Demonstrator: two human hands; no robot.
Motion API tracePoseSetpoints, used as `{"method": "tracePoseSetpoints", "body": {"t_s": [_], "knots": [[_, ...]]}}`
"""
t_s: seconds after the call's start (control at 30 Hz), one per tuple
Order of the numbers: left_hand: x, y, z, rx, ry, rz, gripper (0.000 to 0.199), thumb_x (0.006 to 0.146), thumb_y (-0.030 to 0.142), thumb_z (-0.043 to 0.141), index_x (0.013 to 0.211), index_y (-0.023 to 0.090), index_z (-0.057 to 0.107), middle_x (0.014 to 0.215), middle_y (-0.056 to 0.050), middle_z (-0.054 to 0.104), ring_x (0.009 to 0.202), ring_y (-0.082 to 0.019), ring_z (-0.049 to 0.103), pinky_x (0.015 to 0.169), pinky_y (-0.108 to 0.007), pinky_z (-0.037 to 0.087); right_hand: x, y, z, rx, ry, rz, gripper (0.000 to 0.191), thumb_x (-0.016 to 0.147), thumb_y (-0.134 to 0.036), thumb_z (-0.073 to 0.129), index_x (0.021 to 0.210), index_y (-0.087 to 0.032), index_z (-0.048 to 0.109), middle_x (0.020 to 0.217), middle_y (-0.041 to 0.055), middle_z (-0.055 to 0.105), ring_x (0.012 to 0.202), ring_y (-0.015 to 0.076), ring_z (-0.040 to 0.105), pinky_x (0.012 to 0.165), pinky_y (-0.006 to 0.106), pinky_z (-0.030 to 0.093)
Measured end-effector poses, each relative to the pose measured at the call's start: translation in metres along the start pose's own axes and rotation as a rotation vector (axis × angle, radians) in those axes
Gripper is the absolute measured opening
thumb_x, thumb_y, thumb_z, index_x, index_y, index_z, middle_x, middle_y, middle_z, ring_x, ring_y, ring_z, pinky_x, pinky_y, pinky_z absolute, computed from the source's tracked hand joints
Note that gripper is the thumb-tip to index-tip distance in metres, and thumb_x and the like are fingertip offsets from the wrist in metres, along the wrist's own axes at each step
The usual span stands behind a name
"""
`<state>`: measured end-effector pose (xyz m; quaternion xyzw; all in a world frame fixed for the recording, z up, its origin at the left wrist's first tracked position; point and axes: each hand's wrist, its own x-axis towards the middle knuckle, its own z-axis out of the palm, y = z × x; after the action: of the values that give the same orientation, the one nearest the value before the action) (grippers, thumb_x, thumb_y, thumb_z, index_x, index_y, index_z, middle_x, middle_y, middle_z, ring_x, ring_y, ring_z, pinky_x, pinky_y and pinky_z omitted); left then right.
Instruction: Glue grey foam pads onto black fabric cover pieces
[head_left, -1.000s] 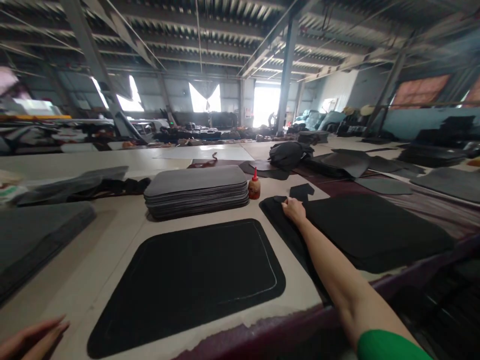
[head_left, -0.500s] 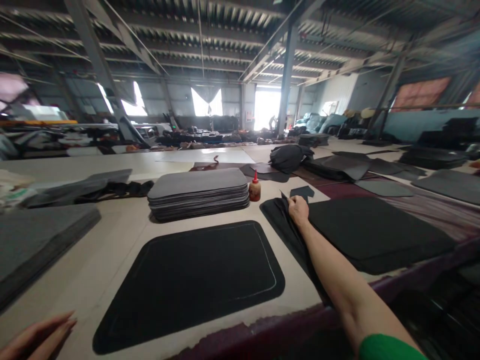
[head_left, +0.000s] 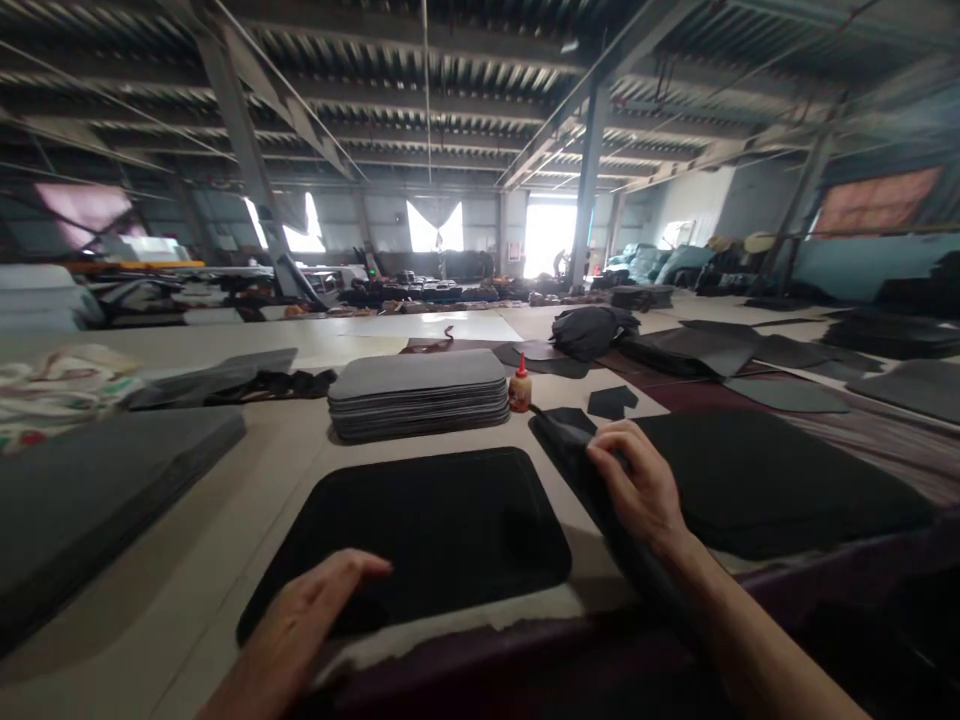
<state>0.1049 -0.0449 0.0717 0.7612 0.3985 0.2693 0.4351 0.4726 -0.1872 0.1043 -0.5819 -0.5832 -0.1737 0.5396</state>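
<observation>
A dark rounded panel [head_left: 442, 520] lies flat on the pale table [head_left: 202, 540] in front of me. Over its near left part is my left hand [head_left: 311, 600], holding nothing, its thumb and fingers partly seen. My right hand [head_left: 637, 480] pinches the edge of a thin black sheet [head_left: 574, 450], which hangs lifted and folded to the right of the panel. Behind the panel stand a stack of grey panels [head_left: 420, 385] and a small glue bottle [head_left: 520, 392] with a red nozzle.
Black panels [head_left: 780, 480] lie to the right of my right hand. At the left is a thick grey stack [head_left: 112, 500], with a white printed bag [head_left: 67, 390] behind it. A dark bundle [head_left: 589, 332] and a small dark scrap [head_left: 613, 402] lie farther back.
My left hand has moved right, from the table's near left to over the panel. My right hand has come nearer, raising the black sheet. The view has shifted slightly left.
</observation>
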Motion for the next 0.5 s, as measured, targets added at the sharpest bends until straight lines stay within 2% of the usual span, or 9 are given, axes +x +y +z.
{"method": "tracePoseSetpoints", "body": {"t_s": [0.07, 0.1, 0.17, 0.2, 0.27, 0.33, 0.4, 0.43, 0.5], "knots": [[0.001, 0.032, 0.032, -0.225, -0.252, -0.025, 0.071, 0.089, 0.080, 0.036, 0.111, 0.024, 0.073, 0.117, -0.008, 0.070, 0.114, -0.031, 0.061, 0.106, -0.044, 0.044, -0.021, -0.035, -0.004, 0.046, -0.101, -0.158, 0.008, 0.096, -0.015, 0.055, 0.093, -0.021, 0.056, 0.091, 0.0045, 0.057, 0.085, 0.0178, 0.054, 0.076, 0.032, 0.045], [0.001, 0.045, 0.046, -0.376, -0.358, -0.052, 0.078, 0.088, 0.083, 0.033, 0.115, 0.021, 0.071, 0.118, -0.011, 0.069, 0.115, -0.031, 0.060, 0.105, -0.044, 0.045, -0.032, -0.049, -0.003, 0.053, -0.154, -0.226, 0.010, 0.095, -0.011, 0.056, 0.096, -0.021, 0.056, 0.091, 0.0050, 0.057, 0.084, 0.0177, 0.053, 0.075, 0.033, 0.045], [0.002, 0.065, 0.066, -0.642, -0.501, -0.122, 0.083, 0.087, 0.084, 0.034, 0.113, 0.015, 0.070, 0.113, -0.015, 0.070, 0.108, -0.030, 0.063, 0.097, -0.042, 0.049, -0.051, -0.071, 0.001, 0.061, -0.248, -0.323, 0.015, 0.093, -0.007, 0.058, 0.101, -0.019, 0.056, 0.091, 0.0062, 0.058, 0.082, 0.0178, 0.052, 0.073, 0.033, 0.045], [0.002, 0.072, 0.073, -0.731, -0.538, -0.164, 0.077, 0.087, 0.081, 0.041, 0.109, 0.013, 0.071, 0.107, -0.015, 0.070, 0.101, -0.028, 0.064, 0.093, -0.040, 0.050, -0.061, -0.078, 0.004, 0.064, -0.284, -0.347, 0.016, 0.093, -0.006, 0.058, 0.102, -0.019, 0.055, 0.092, 0.0067, 0.059, 0.082, 0.0181, 0.051, 0.072, 0.034, 0.045], [0.000, 0.077, 0.084, -0.787, -0.505, -0.250, 0.060, 0.081, 0.069, 0.067, 0.096, 0.011, 0.071, 0.090, -0.011, 0.070, 0.080, -0.021, 0.064, 0.077, -0.030, 0.051, -0.077, -0.087, 0.010, 0.085, -0.342, -0.348, 0.017, 0.093, -0.005, 0.058, 0.103, -0.018, 0.055, 0.090, 0.0070, 0.059, 0.081, 0.0185, 0.051, 0.071, 0.034, 0.045], [-0.005, 0.078, 0.088, -0.728, -0.417, -0.301, 0.048, 0.072, 0.055, 0.082, 0.086, 0.011, 0.069, 0.077, -0.006, 0.066, 0.064, -0.015, 0.056, 0.062, -0.023, 0.045, -0.091, -0.090, 0.014, 0.129, -0.374, -0.296, 0.018, 0.093, -0.005, 0.057, 0.104, -0.019, 0.055, 0.092, 0.0069, 0.060, 0.082, 0.0193, 0.053, 0.073, 0.035, 0.047], [-0.014, 0.079, 0.087, -0.628, -0.397, -0.276, 0.044, 0.074, 0.052, 0.081, 0.086, 0.012, 0.068, 0.075, -0.004, 0.063, 0.061, -0.013, 0.052, 0.056, -0.021, 0.041, -0.101, -0.092, 0.014, 0.211, -0.370, -0.174, 0.024, 0.093, -0.012, 0.062, 0.114, -0.022, 0.054, 0.105, 0.0096, 0.061, 0.096, 0.0229, 0.056, 0.083, 0.039, 0.049], [-0.019, 0.080, 0.085, -0.576, -0.425, -0.240, 0.042, 0.078, 0.053, 0.077, 0.088, 0.013, 0.067, 0.077, -0.004, 0.063, 0.063, -0.013, 0.052, 0.057, -0.021, 0.041, -0.105, -0.093, 0.013, 0.261, -0.374, -0.092, 0.034, 0.091, -0.019, 0.067, 0.122, -0.023, 0.052, 0.117, 0.0119, 0.059, 0.107, 0.0258, 0.056, 0.091, 0.042, 0.049], [-0.033, 0.082, 0.078, -0.463, -0.496, -0.158, 0.039, 0.086, 0.054, 0.069, 0.089, 0.015, 0.068, 0.078, -0.003, 0.063, 0.067, -0.015, 0.054, 0.060, -0.022, 0.044, -0.109, -0.096, 0.011, 0.389, -0.416, 0.079, 0.069, 0.083, -0.035, 0.080, 0.141, -0.027, 0.042, 0.140, 0.0146, 0.048, 0.127, 0.0305, 0.048, 0.104, 0.046, 0.045]]}}
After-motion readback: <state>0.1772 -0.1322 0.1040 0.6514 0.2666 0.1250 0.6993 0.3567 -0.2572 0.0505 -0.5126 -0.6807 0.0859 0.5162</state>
